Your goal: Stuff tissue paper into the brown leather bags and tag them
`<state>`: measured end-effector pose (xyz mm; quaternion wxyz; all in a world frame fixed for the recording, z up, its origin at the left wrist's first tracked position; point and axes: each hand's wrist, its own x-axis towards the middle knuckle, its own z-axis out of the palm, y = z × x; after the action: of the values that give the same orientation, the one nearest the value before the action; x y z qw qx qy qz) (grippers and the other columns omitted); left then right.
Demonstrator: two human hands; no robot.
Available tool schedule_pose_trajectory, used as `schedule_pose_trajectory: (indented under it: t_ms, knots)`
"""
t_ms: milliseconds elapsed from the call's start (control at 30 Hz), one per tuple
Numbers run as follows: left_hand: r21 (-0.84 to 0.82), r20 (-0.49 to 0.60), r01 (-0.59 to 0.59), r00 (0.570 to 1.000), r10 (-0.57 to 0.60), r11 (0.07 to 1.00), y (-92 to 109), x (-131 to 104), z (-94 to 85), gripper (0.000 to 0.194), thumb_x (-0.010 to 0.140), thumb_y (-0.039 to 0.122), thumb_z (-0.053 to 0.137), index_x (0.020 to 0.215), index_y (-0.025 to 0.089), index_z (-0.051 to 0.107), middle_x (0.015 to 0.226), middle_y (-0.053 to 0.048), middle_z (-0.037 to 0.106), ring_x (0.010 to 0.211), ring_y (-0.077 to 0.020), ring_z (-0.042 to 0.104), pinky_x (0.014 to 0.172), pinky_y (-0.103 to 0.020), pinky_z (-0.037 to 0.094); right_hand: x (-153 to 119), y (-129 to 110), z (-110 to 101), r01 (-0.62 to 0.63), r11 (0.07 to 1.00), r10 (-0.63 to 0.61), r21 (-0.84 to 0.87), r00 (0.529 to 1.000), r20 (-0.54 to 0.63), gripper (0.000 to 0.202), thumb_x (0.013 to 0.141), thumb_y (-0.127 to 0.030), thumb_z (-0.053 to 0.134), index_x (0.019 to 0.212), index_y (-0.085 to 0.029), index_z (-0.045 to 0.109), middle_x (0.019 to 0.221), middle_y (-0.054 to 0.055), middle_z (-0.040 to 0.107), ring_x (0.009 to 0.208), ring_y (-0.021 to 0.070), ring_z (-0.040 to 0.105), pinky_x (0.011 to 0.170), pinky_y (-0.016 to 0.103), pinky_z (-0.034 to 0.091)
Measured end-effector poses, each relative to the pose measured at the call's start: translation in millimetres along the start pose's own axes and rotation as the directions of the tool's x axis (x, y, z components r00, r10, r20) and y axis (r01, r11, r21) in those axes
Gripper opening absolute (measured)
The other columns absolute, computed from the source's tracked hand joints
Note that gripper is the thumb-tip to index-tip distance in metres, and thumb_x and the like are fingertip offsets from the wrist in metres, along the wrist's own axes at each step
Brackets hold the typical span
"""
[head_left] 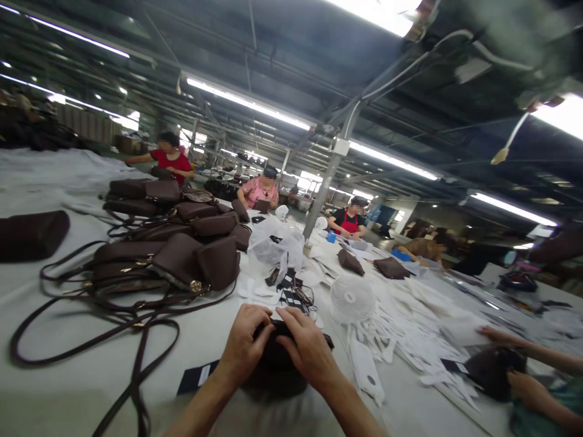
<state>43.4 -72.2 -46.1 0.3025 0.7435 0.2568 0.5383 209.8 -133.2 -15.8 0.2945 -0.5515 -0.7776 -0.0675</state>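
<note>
A dark brown bag [277, 373] stands on the white table in front of me, between both hands. My left hand [243, 346] is closed on its upper left edge, with thumb and fingers pinching the rim. Over the top and right side bends my right hand [312, 349], its fingers closed on the same bag with the thumb toward me. What lies under the fingertips is hidden. A dark hang tag [198, 377] with a pale label rests on the table beside my left wrist. Beyond the hands lie several black tags [294, 297] and small strap pieces.
Brown bags with long straps [173, 261] are piled at the left. A white fan [353, 298] and white paper strips [401, 340] lie to the right. At the right edge, a co-worker's hands [528, 388] hold another dark bag. A metal post [323, 197] rises behind clear plastic [277, 243].
</note>
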Motion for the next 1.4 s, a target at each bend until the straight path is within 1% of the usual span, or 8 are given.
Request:
schedule_pose_trajectory:
  t_ms: [267,400,500,667,867,1100,1233,1400]
  knots:
    - [-0.427,0.271,0.243,0.953,-0.134,0.871,-19.7,-12.6,-35.5,0.031,0.068,0.012,0.065,0.097,0.02,0.061,0.121,-0.009,0.059,0.116,-0.0245,0.052,0.1,-0.038,0.039,-0.4,-14.7,21.1,0.145,0.988,-0.153,-0.061,0.973,-0.172,0.019,0.088,-0.021,0.057,0.103,-0.025,0.067,0.099,0.007,0.058,0.096,0.0224,0.057,0.083,0.038,0.051]
    - [-0.517,0.375,0.321,0.918,-0.127,0.793,-24.4,-11.8,-45.8,0.024,0.07,0.017,0.065,0.094,0.018,0.065,0.119,-0.01,0.058,0.117,-0.0258,0.051,0.098,-0.038,0.042,-9.9,-29.1,26.3,0.055,0.959,-0.153,-0.278,0.926,-0.346,0.016,0.088,-0.018,0.055,0.098,-0.022,0.066,0.093,0.008,0.06,0.087,0.0228,0.056,0.08,0.04,0.047]
    - [-0.541,0.416,0.344,0.902,-0.111,0.768,-19.4,-12.0,-46.8,0.023,0.069,0.018,0.069,0.093,0.019,0.068,0.115,-0.008,0.06,0.112,-0.0247,0.054,0.096,-0.038,0.043,-20.7,-36.5,31.4,-0.071,0.959,-0.048,-0.273,0.913,-0.405,0.013,0.088,-0.018,0.052,0.094,-0.021,0.063,0.091,0.009,0.062,0.085,0.0236,0.058,0.079,0.039,0.048]
    - [-0.546,0.556,0.426,0.828,-0.069,0.721,-16.4,-16.0,-44.3,0.039,0.07,0.023,0.072,0.108,0.023,0.069,0.122,-0.008,0.058,0.1,-0.0217,0.059,0.085,-0.035,0.05,-34.7,-40.2,31.0,-0.234,0.969,0.247,0.084,0.876,-0.414,0.019,0.094,-0.023,0.044,0.096,-0.021,0.063,0.092,0.008,0.063,0.087,0.0201,0.061,0.078,0.032,0.05]
    - [-0.356,0.454,0.176,0.891,0.005,0.918,0.6,-26.1,-33.2,0.043,0.074,0.012,0.064,0.114,0.028,0.066,0.134,-0.008,0.054,0.128,-0.0265,0.043,0.111,-0.048,0.03,-41.2,-45.4,27.8,-0.286,0.92,0.375,0.269,0.842,-0.387,0.02,0.095,-0.028,0.044,0.091,-0.023,0.063,0.087,0.005,0.064,0.083,0.0181,0.061,0.073,0.028,0.05]
    - [-0.371,0.423,0.16,0.906,0.012,0.915,5.3,-62.7,-11.0,0.061,0.072,0.006,0.06,0.128,0.027,0.051,0.152,-0.01,0.034,0.143,-0.0287,0.024,0.115,-0.053,0.02,-44.8,-55.1,45.8,-0.399,0.86,0.51,0.32,0.714,-0.479,0.021,0.095,-0.033,0.043,0.091,-0.022,0.061,0.087,0.005,0.063,0.083,0.019,0.059,0.075,0.03,0.047]
    - [-0.426,0.347,0.272,0.93,-0.122,0.863,-0.3,-67.7,-2.2,0.05,0.071,0.008,0.058,0.118,0.027,0.053,0.145,-0.01,0.043,0.141,-0.0277,0.029,0.115,-0.051,0.022,-44.8,-58.1,47.7,-0.383,0.824,0.555,0.418,0.695,-0.457,0.022,0.094,-0.036,0.044,0.087,-0.023,0.061,0.086,0.005,0.063,0.083,0.0197,0.06,0.075,0.03,0.048]
    - [-0.434,0.333,0.342,0.921,-0.204,0.834,11.1,-51.6,-0.5,0.025,0.065,0.01,0.059,0.087,0.023,0.056,0.123,-0.008,0.059,0.12,-0.0273,0.051,0.101,-0.041,0.039,-42.3,-46.7,27.7,-0.457,0.688,0.651,0.564,0.732,-0.201,0.023,0.089,-0.041,0.049,0.085,-0.022,0.061,0.077,0.003,0.063,0.071,0.0187,0.06,0.063,0.027,0.049]
